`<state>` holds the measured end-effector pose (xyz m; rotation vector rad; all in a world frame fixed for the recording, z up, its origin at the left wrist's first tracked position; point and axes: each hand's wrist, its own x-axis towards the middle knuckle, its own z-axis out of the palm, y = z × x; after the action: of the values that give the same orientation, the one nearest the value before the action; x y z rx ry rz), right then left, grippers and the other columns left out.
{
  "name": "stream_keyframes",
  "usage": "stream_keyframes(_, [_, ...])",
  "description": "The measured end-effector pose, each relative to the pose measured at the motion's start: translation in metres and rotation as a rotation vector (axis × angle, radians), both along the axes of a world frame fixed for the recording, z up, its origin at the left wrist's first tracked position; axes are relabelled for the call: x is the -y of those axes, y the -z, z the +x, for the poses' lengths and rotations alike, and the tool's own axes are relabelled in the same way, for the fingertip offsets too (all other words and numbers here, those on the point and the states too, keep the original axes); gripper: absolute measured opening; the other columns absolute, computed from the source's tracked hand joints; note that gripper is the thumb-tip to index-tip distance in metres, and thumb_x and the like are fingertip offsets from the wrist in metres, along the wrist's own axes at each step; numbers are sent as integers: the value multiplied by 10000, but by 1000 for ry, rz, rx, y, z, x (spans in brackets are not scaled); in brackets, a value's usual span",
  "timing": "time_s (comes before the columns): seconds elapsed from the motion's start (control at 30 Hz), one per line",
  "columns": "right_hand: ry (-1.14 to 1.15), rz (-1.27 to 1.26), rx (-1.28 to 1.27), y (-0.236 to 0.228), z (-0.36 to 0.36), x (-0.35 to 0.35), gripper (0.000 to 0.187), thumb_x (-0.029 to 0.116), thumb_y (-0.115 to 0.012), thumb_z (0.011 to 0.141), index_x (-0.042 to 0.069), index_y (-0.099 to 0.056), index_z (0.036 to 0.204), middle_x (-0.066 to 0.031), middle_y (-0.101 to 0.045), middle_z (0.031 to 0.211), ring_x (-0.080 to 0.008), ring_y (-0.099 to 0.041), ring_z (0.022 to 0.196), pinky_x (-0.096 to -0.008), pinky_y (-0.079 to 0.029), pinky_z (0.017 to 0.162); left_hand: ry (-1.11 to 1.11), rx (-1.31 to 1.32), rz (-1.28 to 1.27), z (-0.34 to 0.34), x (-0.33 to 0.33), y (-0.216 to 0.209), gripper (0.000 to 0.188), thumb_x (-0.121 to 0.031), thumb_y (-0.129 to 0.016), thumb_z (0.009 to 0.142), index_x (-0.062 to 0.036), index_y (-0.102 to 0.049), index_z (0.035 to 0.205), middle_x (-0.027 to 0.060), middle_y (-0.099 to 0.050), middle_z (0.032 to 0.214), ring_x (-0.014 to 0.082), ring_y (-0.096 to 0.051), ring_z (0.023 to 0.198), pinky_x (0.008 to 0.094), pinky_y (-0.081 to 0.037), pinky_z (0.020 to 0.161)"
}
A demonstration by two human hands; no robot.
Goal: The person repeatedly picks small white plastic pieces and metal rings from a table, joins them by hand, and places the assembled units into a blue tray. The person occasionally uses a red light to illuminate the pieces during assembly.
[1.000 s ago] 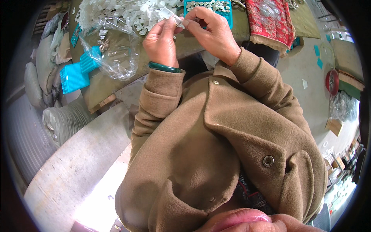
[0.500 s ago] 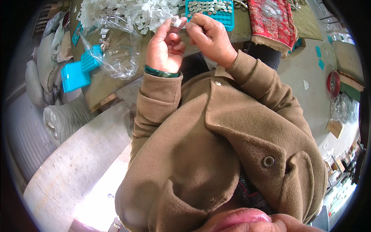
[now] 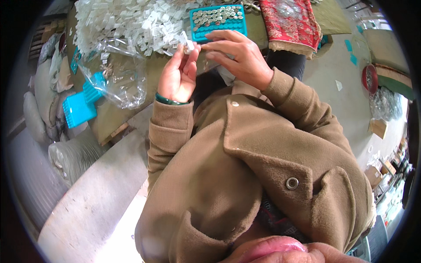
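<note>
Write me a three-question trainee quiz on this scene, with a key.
1. Which hand holds the small white piece?
2. True or false: the red patterned cloth lies to the right of the blue tray of round pieces.
3. On one wrist is: (a) a watch; (b) a green bangle; (c) a red string.

Key: 1. The left hand. 2. True. 3. b.
</note>
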<state>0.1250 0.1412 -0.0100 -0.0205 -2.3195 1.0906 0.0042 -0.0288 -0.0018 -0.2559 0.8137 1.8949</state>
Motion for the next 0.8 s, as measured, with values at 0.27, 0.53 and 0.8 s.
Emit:
stream_keyframes(0.27, [339, 77, 126, 4, 2, -64, 137, 132, -670, 869, 60, -705, 979, -109, -673, 860, -259, -666, 743, -319, -518, 651, 105, -336, -196, 18, -13, 12, 222, -93, -595, 943, -11, -621, 1148, 114, -685, 1086, 124, -679, 889, 269, -583, 786])
stream_keyframes(0.53, [420, 158, 42, 19, -14, -72, 52, 88, -654, 805, 64, -682, 841, -133, -583, 790, -319, -617, 733, -405, -508, 666, 172, -376, -189, 34, -34, 19, 150, -51, -576, 933, 7, -623, 1064, 132, -699, 989, 153, -689, 825, 260, -586, 739])
stream_keyframes(0.8, [381, 355, 174, 26, -14, -66, 184, 136, -689, 839, 104, -711, 1019, -78, -659, 897, -278, -669, 813, -341, -541, 704, 180, -292, -219, 30, -41, 21, 213, -86, -563, 970, 11, -612, 1153, 154, -680, 1119, 190, -682, 1000, 275, -583, 814])
